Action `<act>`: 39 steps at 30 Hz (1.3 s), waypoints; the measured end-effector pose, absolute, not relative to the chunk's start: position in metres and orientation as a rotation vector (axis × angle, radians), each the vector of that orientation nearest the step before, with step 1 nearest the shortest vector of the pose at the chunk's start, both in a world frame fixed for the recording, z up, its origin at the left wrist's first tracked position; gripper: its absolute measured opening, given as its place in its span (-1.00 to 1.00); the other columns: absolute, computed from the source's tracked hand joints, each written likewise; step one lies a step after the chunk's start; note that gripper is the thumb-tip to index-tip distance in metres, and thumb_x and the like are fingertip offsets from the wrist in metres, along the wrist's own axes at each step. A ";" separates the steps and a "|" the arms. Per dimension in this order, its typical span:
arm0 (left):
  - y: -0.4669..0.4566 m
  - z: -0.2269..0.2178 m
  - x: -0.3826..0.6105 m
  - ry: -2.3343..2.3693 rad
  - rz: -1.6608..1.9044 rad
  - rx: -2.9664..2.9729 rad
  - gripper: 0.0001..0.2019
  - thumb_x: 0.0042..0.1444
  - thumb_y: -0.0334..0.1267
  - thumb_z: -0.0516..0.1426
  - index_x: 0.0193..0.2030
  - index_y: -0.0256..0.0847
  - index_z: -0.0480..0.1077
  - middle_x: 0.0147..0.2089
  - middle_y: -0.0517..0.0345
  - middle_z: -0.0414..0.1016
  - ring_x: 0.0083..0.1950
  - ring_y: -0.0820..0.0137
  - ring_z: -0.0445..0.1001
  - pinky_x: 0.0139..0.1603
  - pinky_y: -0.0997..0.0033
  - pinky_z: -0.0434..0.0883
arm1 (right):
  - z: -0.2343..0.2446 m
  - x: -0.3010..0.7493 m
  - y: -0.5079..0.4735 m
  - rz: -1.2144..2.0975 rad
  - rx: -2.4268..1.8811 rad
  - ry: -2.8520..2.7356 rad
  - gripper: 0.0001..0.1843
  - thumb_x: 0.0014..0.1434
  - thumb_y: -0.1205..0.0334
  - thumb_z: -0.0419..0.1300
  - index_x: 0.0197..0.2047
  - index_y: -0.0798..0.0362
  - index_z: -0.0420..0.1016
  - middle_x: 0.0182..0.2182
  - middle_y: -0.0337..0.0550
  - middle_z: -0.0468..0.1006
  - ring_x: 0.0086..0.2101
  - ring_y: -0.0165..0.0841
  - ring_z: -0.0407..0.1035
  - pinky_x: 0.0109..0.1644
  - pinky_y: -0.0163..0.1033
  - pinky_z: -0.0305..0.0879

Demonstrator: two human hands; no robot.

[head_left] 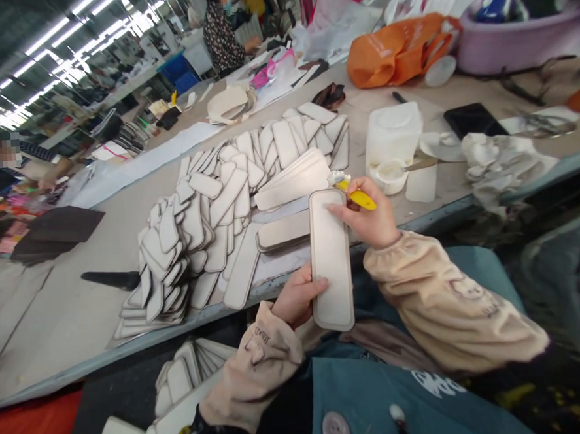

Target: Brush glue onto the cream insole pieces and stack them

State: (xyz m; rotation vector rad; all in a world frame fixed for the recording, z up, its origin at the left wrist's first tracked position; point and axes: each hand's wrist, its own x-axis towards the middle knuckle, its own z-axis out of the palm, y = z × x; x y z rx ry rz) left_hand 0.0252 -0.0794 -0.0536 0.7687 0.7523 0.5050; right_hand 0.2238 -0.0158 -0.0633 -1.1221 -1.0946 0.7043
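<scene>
"What do the hands hold?"
"The left hand (302, 295) is closed on the panel's (330, 260) low side, thumb on top. The right hand (373, 215) pinches its top corner and grips the brush (365, 199) too."
"Where's the panel?"
"By the table's (65, 322) near edge."
"What could go wrong?"
"The brush's white tip might smear it if the right hand tips."
</scene>
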 end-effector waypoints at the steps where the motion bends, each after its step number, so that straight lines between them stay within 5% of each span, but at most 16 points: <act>1: -0.079 -0.054 0.025 0.748 0.499 0.765 -0.44 -0.08 -0.13 0.31 0.06 -0.28 0.35 -0.09 -0.11 0.53 -0.22 0.23 0.52 -0.28 0.37 0.42 | -0.064 0.223 -0.016 0.655 -1.133 -1.095 -0.58 -0.08 0.08 0.37 -0.27 -0.08 0.20 -0.49 -0.37 0.24 -0.55 -0.45 0.15 -0.44 -0.28 0.17; 15: -0.075 -0.052 0.027 0.693 0.531 0.745 -0.44 -0.05 -0.14 0.28 0.10 -0.26 0.33 -0.16 -0.09 0.56 -0.19 0.16 0.54 -0.19 0.27 0.44 | -0.058 0.220 -0.020 0.581 -1.163 -1.096 -0.62 -0.03 0.07 0.35 -0.28 -0.09 0.21 -0.56 -0.39 0.24 -0.59 -0.42 0.17 -0.49 -0.26 0.17; 23: -0.058 -0.053 0.042 0.855 0.727 0.737 -0.65 0.05 -0.12 0.23 -0.08 -0.31 0.47 -0.26 -0.02 0.57 -0.25 0.28 0.53 -0.21 0.35 0.42 | -0.047 0.213 -0.025 0.604 -1.128 -1.091 -0.64 0.00 0.07 0.33 -0.30 -0.09 0.20 -0.57 -0.39 0.22 -0.60 -0.44 0.13 -0.53 -0.28 0.13; 39: -0.059 -0.060 0.046 0.890 0.723 0.731 -0.69 0.05 -0.09 0.22 -0.14 -0.25 0.50 -0.35 0.08 0.55 -0.31 0.34 0.50 -0.26 0.41 0.40 | -0.050 0.215 -0.023 0.498 -1.228 -1.106 -0.72 0.04 0.12 0.30 -0.31 -0.07 0.24 -0.55 -0.38 0.27 -0.58 -0.43 0.17 -0.47 -0.28 0.18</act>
